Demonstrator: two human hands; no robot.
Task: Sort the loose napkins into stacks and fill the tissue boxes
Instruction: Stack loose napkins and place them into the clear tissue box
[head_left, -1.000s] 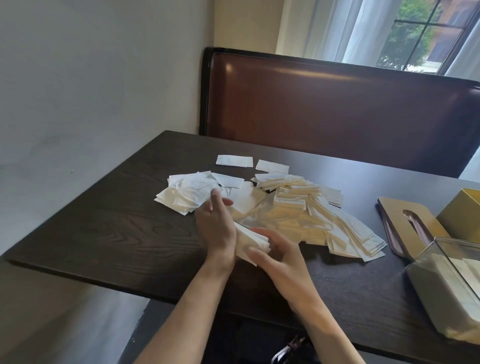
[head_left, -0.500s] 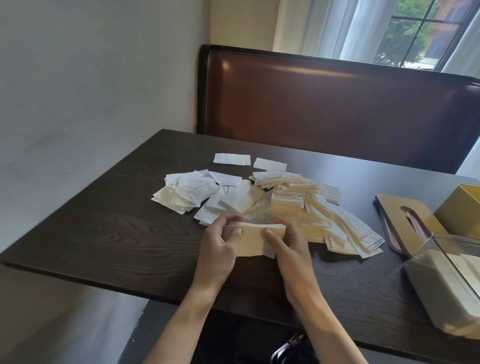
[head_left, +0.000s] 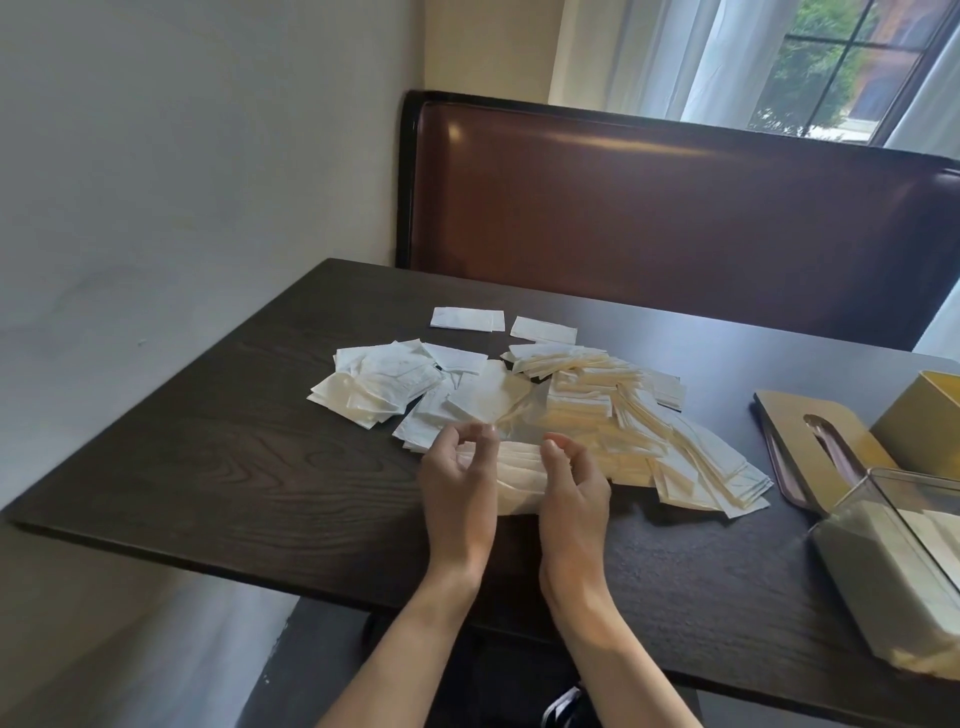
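A small stack of folded cream napkins (head_left: 517, 475) stands on edge near the table's front, held between my two hands. My left hand (head_left: 457, 478) grips its left end with curled fingers and thumb. My right hand (head_left: 574, 480) grips the right end the same way. Behind them lies a wide heap of loose napkins (head_left: 597, 410), white ones (head_left: 379, 382) to the left, cream ones to the right. A clear tissue box (head_left: 893, 566) holding napkins sits at the right edge, beside a yellow tissue box (head_left: 919, 423).
A tan lid with a slot (head_left: 815, 441) lies flat beside the yellow box. Two single white napkins (head_left: 467, 318) lie apart at the back of the dark wooden table (head_left: 208, 467). A brown leather bench back (head_left: 675, 218) stands behind; a wall runs along the left.
The napkin stack went from tilted in one hand to being squared up between both hands, and my hands have closed in on its ends and moved slightly nearer the table.
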